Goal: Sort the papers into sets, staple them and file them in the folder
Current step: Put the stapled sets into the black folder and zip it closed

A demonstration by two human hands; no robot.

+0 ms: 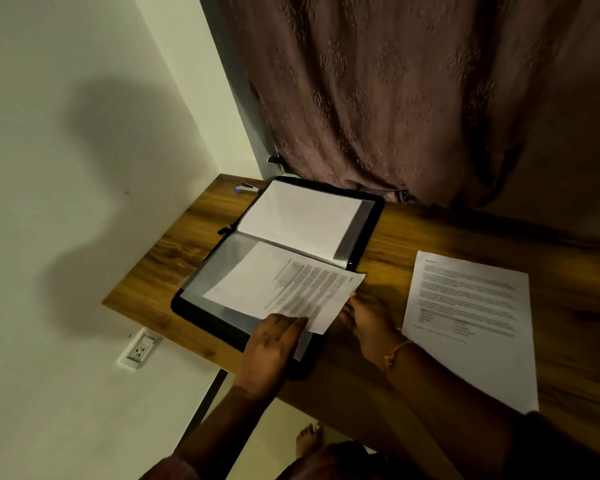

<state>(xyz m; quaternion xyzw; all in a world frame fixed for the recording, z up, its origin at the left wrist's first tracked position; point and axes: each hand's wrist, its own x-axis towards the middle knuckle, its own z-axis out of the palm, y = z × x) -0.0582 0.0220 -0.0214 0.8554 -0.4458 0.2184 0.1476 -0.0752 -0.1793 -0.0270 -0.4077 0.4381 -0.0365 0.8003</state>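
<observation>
Folder [194, 315] lies open on the table [395, 237], spine running 9 to 3, dead centre of view

Printed set [302, 289] sits in the near half of the folder, left part inside the clear sleeve [222, 261], right end sticking out past the folder edge at 3 o'clock

Left hand [274, 344] at 6 o'clock of the set: fingers [291, 322] fairly straight, laid flat on the set's near corner, pressing it down, not curled round anything

Right hand [364, 323] at 4 o'clock of the set: fingertips reach the protruding edge. Thumb is hidden, so can't tell if it pinches the paper or just touches it. Orange band [397, 351] on that wrist

Far half of the folder holds a blank white sheet [298, 216] in its sleeve

Second set [471, 317] lies flat on the table at 3 o'clock of the folder, well apart from it, print up, near corner hanging over the table edge

Stapler [247, 188] at 11 o'clock of the folder, near the table's far left corner, untouched

Curtain [395, 98] hangs behind the table at 12. Wall socket [139, 349] at 8 o'clock, below table level. Bare foot [309, 439] on the floor at 6
</observation>
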